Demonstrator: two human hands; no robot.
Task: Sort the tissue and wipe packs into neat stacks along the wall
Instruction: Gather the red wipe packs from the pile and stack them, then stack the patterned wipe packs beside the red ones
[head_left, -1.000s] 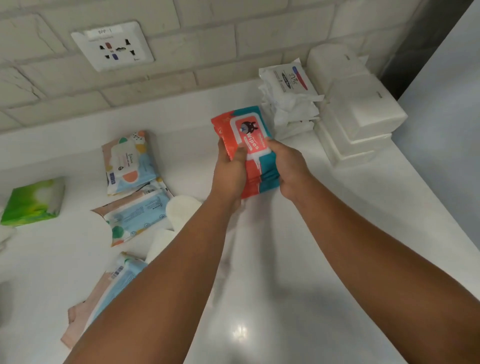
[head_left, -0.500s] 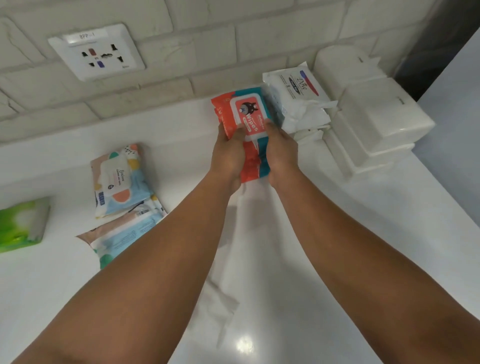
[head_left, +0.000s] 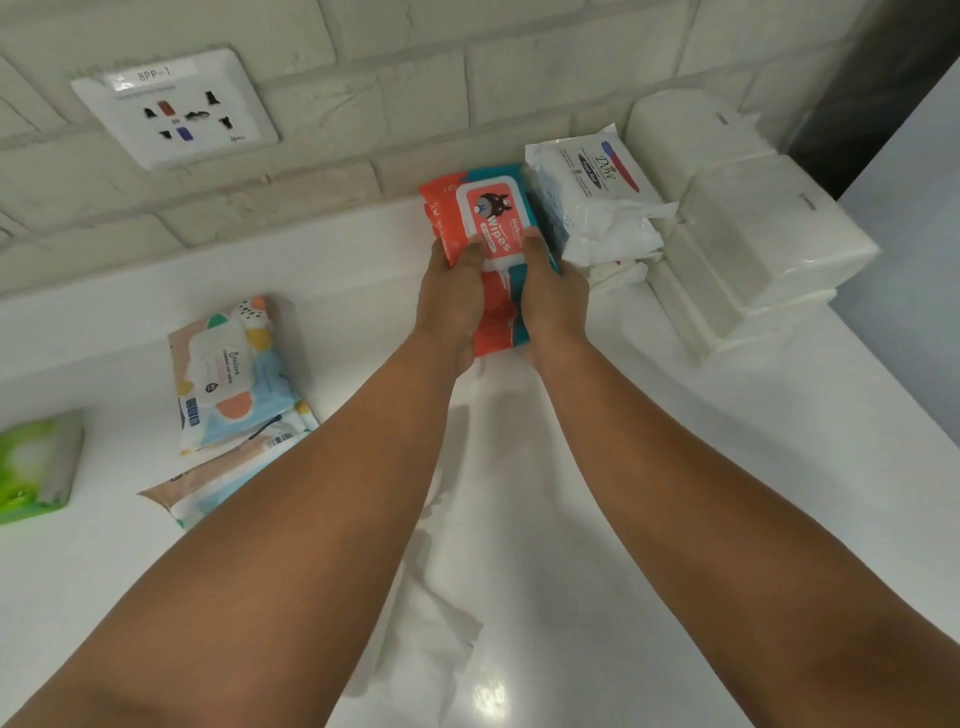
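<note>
My left hand (head_left: 452, 291) and right hand (head_left: 553, 291) are both clamped on the red pack (head_left: 488, 218), up by the wall (head_left: 363, 171) just beside the white stack (head_left: 592, 192): I judge we're placing it; next it wants squaring flush, then letting go.

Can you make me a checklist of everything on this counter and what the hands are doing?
Surface: glossy white counter.
Job's things: red and teal wipes pack close to the brick wall, beside the Dove stack; white tissue stack at right; two overlapping pastel wipes packs at left; green tissue pack far left.
Clutter: loose white tissue under the arms.
Grippers: left hand and right hand both grip the red and teal wipes pack's sides.
Cables: nothing seen.
Surroundings: wall socket on the brick wall.
</note>
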